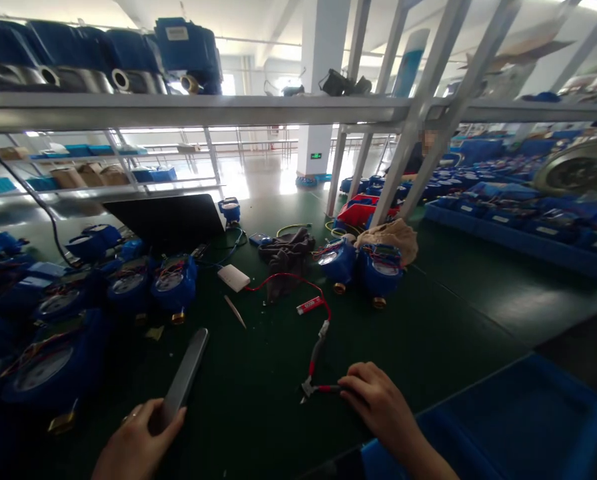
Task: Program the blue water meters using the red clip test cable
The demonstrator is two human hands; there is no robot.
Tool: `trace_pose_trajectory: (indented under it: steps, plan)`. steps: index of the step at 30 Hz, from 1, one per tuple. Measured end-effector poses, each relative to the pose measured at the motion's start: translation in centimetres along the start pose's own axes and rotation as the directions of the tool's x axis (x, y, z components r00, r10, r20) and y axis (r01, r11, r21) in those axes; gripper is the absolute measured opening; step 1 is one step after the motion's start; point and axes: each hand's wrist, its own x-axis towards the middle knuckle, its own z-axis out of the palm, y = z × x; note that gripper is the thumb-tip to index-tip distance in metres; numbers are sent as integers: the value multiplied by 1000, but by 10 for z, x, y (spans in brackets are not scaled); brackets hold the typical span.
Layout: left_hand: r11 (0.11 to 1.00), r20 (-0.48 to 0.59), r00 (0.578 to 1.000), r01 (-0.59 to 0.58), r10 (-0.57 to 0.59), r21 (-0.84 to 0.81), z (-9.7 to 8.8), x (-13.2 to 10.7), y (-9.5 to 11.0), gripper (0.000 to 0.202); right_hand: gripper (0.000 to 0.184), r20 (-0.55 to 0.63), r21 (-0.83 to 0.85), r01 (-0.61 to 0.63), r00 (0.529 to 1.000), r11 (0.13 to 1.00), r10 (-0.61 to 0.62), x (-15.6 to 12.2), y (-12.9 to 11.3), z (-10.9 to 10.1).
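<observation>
My left hand (136, 437) is closed around the lower end of a long, flat grey slab (188, 370), held tilted; its exact kind I cannot make out. To the right, my right hand (376, 400) pinches the end of one handle of a pair of cutting pliers (307, 387). The pliers have red and dark grips and lie spread on the dark green table, jaws toward the lower left. Beyond their other handle runs a red cable (288, 275) from a small white box (233, 278). A red battery (310, 305) lies beside the cable.
Blue water meters (173, 283) crowd the left side, and two more (380, 270) stand beyond my right hand. A dark cloth (286, 250), a thin stick (235, 311) and a black laptop (168, 220) lie further back. A blue bin (518, 413) is at lower right; a metal shelf (258, 112) crosses above.
</observation>
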Motion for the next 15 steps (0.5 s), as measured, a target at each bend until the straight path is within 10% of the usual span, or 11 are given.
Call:
trace_pose_trajectory:
  steps: [6,15]
  plan:
    - [987,15,987,-161,161,-28,-9,2,77,76,22,-132,-7,-10,991,1000,9,13,9,2]
    - [881,69,886,-464,459,94,47,60,199,55,23,-381,-4,-103,920,995,94,19,21,-2]
